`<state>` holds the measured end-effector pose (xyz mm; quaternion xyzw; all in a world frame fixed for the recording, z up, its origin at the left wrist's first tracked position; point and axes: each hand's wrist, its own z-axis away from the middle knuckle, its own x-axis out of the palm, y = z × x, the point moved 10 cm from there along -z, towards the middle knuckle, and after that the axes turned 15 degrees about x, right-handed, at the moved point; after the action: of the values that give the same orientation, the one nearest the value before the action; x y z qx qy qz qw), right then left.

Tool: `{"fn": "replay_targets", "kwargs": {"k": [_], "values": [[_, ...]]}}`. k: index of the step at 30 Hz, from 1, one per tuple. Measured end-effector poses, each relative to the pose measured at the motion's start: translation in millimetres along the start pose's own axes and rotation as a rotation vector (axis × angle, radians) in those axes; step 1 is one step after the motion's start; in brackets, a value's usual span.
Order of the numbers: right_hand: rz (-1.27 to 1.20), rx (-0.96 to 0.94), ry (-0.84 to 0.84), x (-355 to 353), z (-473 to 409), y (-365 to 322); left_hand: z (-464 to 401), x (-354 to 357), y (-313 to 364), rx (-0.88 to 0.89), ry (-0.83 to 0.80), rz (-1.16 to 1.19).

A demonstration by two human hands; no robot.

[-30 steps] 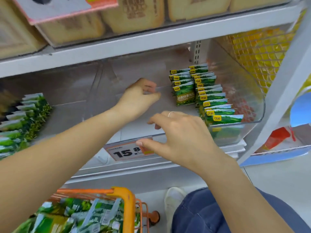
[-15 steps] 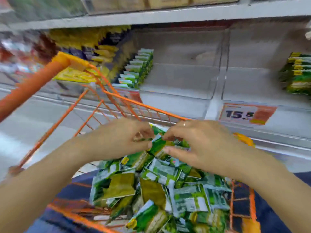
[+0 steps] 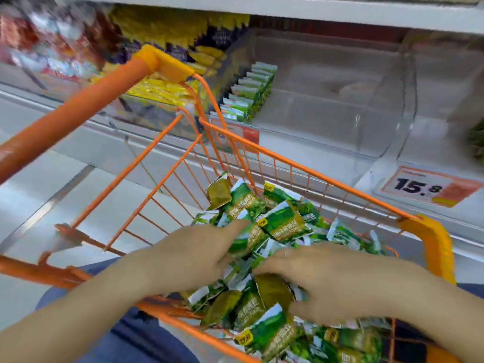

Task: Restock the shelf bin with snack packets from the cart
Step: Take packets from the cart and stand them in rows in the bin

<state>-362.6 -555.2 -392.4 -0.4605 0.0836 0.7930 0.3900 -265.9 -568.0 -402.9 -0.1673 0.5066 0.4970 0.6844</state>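
A shop aisle with white metal shelves runs behind an orange wire cart. Inside it, the left hand grips green foil snack packets; the right hand lies spread, fingers loose, on the heap. Beyond stands a clear plastic shelf bin, by a price tag.

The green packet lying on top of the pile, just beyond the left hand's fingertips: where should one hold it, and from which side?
Probably by its near long edge, coming from above. The green packet lies flat and face up on the heap in the orange cart, so the fingers of the left hand can slide under that edge while the thumb presses on top.
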Motion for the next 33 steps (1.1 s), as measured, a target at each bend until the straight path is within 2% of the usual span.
{"fn": "replay_targets", "kwargs": {"k": [3,5,6,8,10,13,16,18,20,22,25,29,33], "values": [[-0.316,0.083,0.209,-39.8,6.9,26.5,5.2,-38.0,-9.3,-0.055,0.354,0.498],[-0.547,0.135,0.423,-65.7,18.7,48.0,4.2,-47.2,-2.3,-0.053,0.488,0.880],[-0.640,0.156,0.518,-75.3,26.1,57.2,-1.5,-51.8,4.6,-0.022,0.520,0.974],[-0.814,0.183,0.606,-89.9,39.9,73.9,-17.1,-80.6,21.7,0.074,0.607,0.909],[-0.909,0.188,0.623,-100.8,55.6,92.5,-37.2,-114.3,42.8,0.165,0.717,0.833],[-0.901,0.312,0.745,-120.7,99.5,141.0,-75.7,-155.1,73.5,0.263,0.853,0.815],[-0.882,0.491,0.931,-124.9,153.4,200.4,-116.8,-180.9,102.3,0.310,0.922,0.604],[-0.821,0.651,1.059,-117.8,189.0,244.9,-151.3,-182.0,111.4,0.261,0.892,0.488],[-0.825,0.780,1.129,-107.7,214.9,286.9,-186.6,-167.1,110.2,0.158,0.775,0.450],[-0.800,0.929,1.139,-99.0,230.0,326.6,-205.8,-154.5,107.2,0.072,0.711,0.308],[-0.649,1.116,1.013,-90.5,225.4,375.4,-208.6,-156.5,105.0,0.036,0.779,0.161],[-0.500,1.163,0.833,-89.7,191.2,422.9,-210.4,-157.0,105.5,0.029,0.799,0.117],[-0.235,1.211,0.599,-84.1,159.2,449.1,-210.3,-157.7,105.1,0.030,0.821,0.113]]}}
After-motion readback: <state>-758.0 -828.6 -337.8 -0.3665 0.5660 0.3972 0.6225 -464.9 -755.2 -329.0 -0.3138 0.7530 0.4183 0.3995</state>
